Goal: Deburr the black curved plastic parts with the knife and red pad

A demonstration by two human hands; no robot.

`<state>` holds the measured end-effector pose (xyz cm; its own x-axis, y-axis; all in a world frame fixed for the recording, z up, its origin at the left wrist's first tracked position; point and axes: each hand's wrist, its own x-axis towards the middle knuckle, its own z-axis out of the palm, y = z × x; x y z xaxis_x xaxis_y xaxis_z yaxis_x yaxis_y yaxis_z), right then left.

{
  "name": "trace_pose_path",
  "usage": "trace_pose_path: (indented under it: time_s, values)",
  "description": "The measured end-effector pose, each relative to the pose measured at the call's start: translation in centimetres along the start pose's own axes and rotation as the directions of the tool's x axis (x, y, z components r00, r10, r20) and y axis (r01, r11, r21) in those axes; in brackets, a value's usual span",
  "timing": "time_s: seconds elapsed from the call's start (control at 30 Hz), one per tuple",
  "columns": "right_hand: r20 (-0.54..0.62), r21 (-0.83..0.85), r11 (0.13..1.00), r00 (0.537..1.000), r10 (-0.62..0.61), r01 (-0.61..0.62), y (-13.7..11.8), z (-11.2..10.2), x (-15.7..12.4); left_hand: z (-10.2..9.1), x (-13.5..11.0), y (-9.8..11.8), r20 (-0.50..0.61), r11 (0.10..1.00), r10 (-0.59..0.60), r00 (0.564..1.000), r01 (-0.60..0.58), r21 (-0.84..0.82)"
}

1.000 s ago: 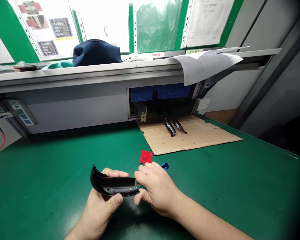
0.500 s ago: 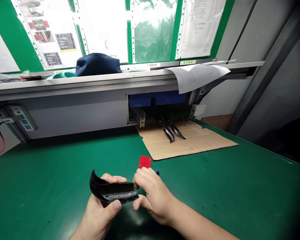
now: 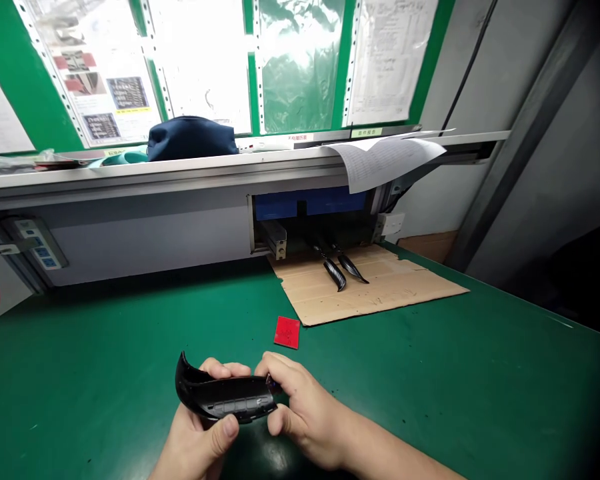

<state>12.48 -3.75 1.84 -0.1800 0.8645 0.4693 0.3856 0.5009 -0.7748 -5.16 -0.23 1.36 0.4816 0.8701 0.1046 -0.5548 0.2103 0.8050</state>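
A curved, glossy black plastic shell (image 3: 237,397), hollow side facing up, lies level above the table. My left hand (image 3: 205,427) is closed around its left and middle part, thumb on the near edge and fingers behind the far edge. At the shell's right end is my right hand (image 3: 305,410), its fingers curled and its thumb by the near corner. A small dark item with a bit of metal shows between these right fingers; most of it is hidden, so its kind is unclear.
A red square (image 3: 287,332) lies beyond my hands on the green table (image 3: 130,347). Two black patterned curved pieces (image 3: 335,273) rest on a cardboard sheet (image 3: 380,293). Above runs a shelf (image 3: 195,175) with a dark blue pouch (image 3: 193,139) and drooping paper (image 3: 387,163). A power strip (image 3: 43,243) hangs left.
My right fingers have shifted left along the shell's right end, and the blue bit behind that hand no longer shows. The red square is now fully uncovered. The camera view has shifted slightly.
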Motion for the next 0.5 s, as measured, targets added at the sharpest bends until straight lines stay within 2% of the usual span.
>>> trace_pose_path:
  time_s: [0.07,0.17,0.23,0.3,0.37,0.43,0.5]
  values:
    - [0.047,0.014,1.0,0.999,-0.003,0.002,-0.1,0.0,-0.1,-0.1,0.0,0.0,-0.003,1.0,-0.008,1.0,0.008,-0.005]
    - [0.21,0.116,0.993,0.978,-0.003,-0.022,0.2,-0.9,0.0,-0.1,0.0,0.0,0.009,1.0,-0.015,1.0,0.015,0.005]
    - [0.238,0.205,0.978,0.971,-0.01,-0.04,0.5,-1.5,0.2,0.1,0.1,-0.2,0.013,1.0,-0.003,1.0,0.003,0.022]
    - [0.153,0.26,0.965,0.988,-0.014,-0.026,0.6,-2.0,0.3,0.3,0.1,-0.1,0.009,0.999,0.011,1.0,-0.011,0.045]
    - [0.012,0.239,0.971,1.0,-0.015,0.012,0.7,-2.2,0.4,0.2,0.0,0.1,-0.01,0.998,0.019,1.0,-0.018,0.061]
    - [-0.116,0.126,0.989,0.991,-0.062,0.077,0.6,-2.0,0.4,-0.3,-0.1,0.4,-0.047,0.997,0.02,0.999,-0.016,0.072]
    - [-0.199,-0.056,0.984,0.964,-0.176,0.168,0.4,-1.3,0.4,-0.8,-0.1,0.2,-0.096,0.995,0.016,0.995,-0.007,0.097]
